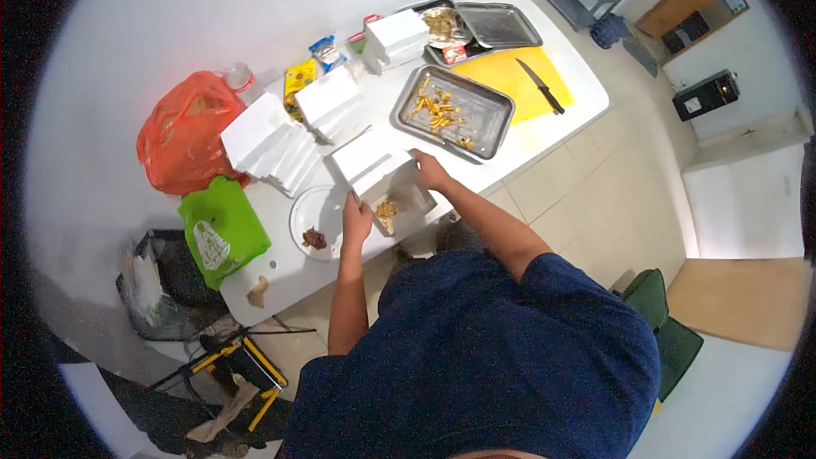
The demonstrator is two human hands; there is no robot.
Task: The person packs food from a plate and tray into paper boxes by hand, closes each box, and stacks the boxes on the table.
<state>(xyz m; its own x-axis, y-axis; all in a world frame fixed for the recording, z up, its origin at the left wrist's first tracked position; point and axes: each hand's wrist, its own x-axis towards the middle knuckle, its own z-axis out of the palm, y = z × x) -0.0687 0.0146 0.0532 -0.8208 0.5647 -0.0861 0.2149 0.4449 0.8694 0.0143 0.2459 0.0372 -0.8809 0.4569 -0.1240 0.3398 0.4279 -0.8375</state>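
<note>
Between my two hands is an opened white takeaway box point(410, 193), its lid raised on the far side. Some yellowish pieces of food point(386, 213) lie inside it. My left hand point(356, 219) grips the box's left side, and my right hand point(430, 172) grips its right side near the lid. Just left of the box stands a white plate point(297, 219) with a small heap of dark brown food point(314, 239). Beyond my right hand is a metal tray point(486, 131) with scattered yellow-brown food pieces point(438, 110).
A black-handled knife point(541, 87) lies on a yellow cutting board point(501, 76). Stacked white boxes point(259, 136), an orange bag point(189, 132) and a green bag point(225, 234) line the wall side. A bin point(170, 289) and folding stool point(242, 374) stand left of the white table point(578, 93).
</note>
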